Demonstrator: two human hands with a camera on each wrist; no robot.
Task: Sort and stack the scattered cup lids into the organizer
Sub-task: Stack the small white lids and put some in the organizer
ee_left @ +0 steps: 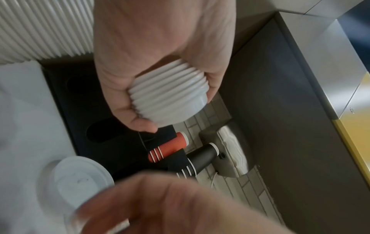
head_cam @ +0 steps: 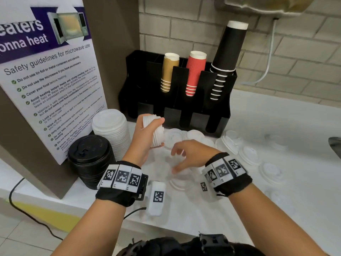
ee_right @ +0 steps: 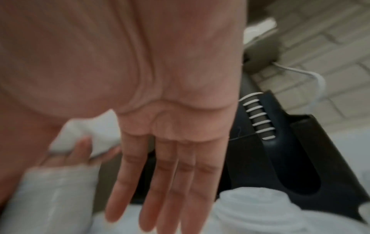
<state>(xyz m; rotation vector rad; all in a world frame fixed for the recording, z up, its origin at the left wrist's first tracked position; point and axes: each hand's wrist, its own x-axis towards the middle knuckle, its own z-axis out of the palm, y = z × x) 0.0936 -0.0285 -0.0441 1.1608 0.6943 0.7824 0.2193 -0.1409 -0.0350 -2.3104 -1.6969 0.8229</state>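
Left hand (head_cam: 145, 133) grips a short stack of white lids (head_cam: 155, 130), thumb and fingers curled round its ribbed side, held tilted above the bench (head_cam: 276, 126), just in front of the black organizer (head_cam: 177, 108). The left wrist view shows the same stack (ee_left: 170, 95) in the left hand (ee_left: 160, 55), fingers wrapped round the ribs. Right hand (head_cam: 188, 157) hovers low over loose white lids (head_cam: 249, 154) scattered on the bench, fingers spread and slightly bent, holding nothing; the right wrist view shows the right hand (ee_right: 170, 118) with fingers straight and close together, blurred.

More single lids lie flat on the bench right of the right hand and just before the organizer's front. Tall stack of white lids (head_cam: 112, 132) stands on the bench left of the left hand, touching or just beside a stack of black lids (head_cam: 90, 157) nearer the camera.

Organizer back slots: tan cups (head_cam: 168, 72), red cups (head_cam: 194, 72), black cups (head_cam: 227, 58), all nested upside down, black stack tallest. Its front lower slots look dark; cannot tell what they hold. Microwave safety poster (head_cam: 49, 71) stands left on the panel. Both wrists wear black bands with printed markers.
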